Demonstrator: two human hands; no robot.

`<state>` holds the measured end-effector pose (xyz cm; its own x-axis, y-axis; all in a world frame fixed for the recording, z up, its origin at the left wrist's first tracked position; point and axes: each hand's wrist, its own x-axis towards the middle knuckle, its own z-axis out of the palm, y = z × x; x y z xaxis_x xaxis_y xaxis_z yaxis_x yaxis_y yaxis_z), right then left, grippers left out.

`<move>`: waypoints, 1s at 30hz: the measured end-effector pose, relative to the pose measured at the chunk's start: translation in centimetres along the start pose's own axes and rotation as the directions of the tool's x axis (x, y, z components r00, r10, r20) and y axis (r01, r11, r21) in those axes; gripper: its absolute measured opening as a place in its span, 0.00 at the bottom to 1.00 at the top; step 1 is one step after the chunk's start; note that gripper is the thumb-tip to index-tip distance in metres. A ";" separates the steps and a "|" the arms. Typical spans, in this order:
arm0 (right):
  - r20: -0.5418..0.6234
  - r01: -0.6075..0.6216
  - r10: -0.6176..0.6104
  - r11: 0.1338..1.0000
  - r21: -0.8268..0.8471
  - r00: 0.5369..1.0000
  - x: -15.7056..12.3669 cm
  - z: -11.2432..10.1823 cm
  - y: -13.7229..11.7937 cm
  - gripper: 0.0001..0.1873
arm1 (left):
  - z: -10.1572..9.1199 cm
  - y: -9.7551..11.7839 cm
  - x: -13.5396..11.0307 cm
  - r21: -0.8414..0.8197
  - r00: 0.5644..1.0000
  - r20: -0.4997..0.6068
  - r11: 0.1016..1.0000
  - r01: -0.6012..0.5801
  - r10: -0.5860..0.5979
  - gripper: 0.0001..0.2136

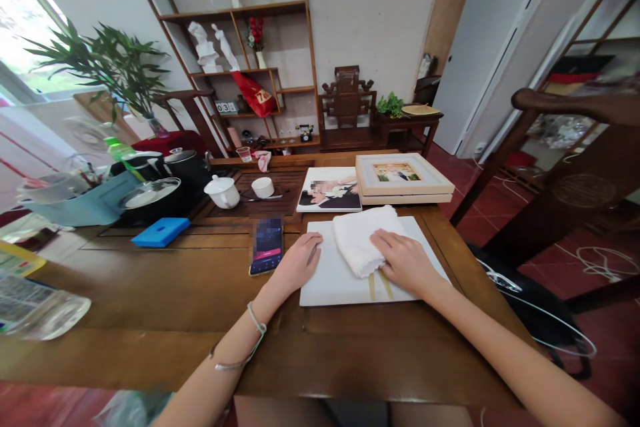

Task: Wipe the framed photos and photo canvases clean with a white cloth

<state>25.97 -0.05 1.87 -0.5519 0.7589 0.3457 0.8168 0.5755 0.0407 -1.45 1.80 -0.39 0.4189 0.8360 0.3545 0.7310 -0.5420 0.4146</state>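
Note:
A flat white board [325, 283] lies on the wooden table directly in front of me, with two yellowish strips showing near its lower edge. My left hand [301, 259] grips the board's left edge, its fingers bent over the top face. On the board rests a folded white towel [363, 237]. My right hand [403, 260] presses on the towel's right side with curled fingers; the fingertips partly sink into the cloth. Just left of my left hand lies a phone [267, 250] with its screen lit.
Behind the board are a photo print panel [330, 197] and stacked light-wood picture frames [405, 177]. A lidded white cup [222, 192], small white bowl [263, 187], blue box [161, 232], black pan [150, 197] and clear bottle [45, 307] stand leftward. A wooden chair [575, 173] is at right.

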 end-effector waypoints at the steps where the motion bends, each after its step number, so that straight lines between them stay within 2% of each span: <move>1: 0.002 -0.027 0.027 1.000 -0.012 1.000 0.0 0.1 0.2 0.22 | 0.0 0.0 0.0 -0.001 1.000 -0.005 1.000 -0.005 0.005 0.13; 3: -0.007 -0.019 0.019 0.999 -0.029 1.000 0.0 0.3 0.6 0.24 | 0.1 -0.1 0.0 0.000 1.000 -0.009 1.000 -0.005 0.005 0.13; 6: -0.050 0.098 -0.099 0.995 -0.023 0.994 -0.2 0.6 1.1 0.26 | 0.0 0.0 0.0 0.005 1.000 0.004 1.000 0.012 -0.012 0.13; 10: -0.119 0.272 -0.267 0.962 0.029 0.956 -0.4 0.8 1.2 0.25 | -0.1 0.2 0.0 0.004 1.000 0.015 1.000 0.024 -0.024 0.13; 12: -0.114 0.304 -0.297 0.951 0.050 0.948 -0.4 0.8 1.0 0.25 | -0.1 0.2 0.0 0.001 1.000 0.019 1.000 0.024 -0.024 0.13; 14: -0.089 0.256 -0.250 0.965 0.060 0.964 -0.3 0.8 0.9 0.26 | -0.1 0.2 0.0 -0.001 0.999 0.022 1.000 0.023 -0.023 0.13; 19: -0.024 0.018 -0.017 0.998 0.063 1.000 0.0 0.9 0.9 0.28 | 0.0 0.0 0.0 -0.001 1.000 0.008 1.000 0.005 -0.005 0.13; 22: -0.022 0.001 0.000 0.998 0.067 1.000 0.0 0.9 1.2 0.27 | -0.1 0.0 0.0 0.004 1.000 0.005 1.000 0.003 -0.003 0.12; 25: -0.065 0.153 -0.148 0.984 0.096 0.987 0.0 0.6 1.4 0.25 | 0.0 0.0 0.0 0.004 1.000 0.003 1.000 0.000 0.000 0.13; 28: -0.116 0.339 -0.323 0.925 0.173 0.939 -0.1 0.4 1.3 0.23 | 0.0 -0.1 0.0 -0.001 1.000 -0.001 1.000 -0.006 0.006 0.13; 30: -0.125 0.419 -0.400 0.882 0.218 0.908 -0.1 0.3 1.0 0.22 | 0.1 -0.1 0.0 -0.004 1.000 0.001 1.000 -0.002 0.002 0.13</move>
<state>26.84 0.54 1.62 -0.8069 0.4205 0.4149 0.4524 0.8915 -0.0238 -1.50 1.87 -0.53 0.4209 0.8350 0.3544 0.7282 -0.5440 0.4169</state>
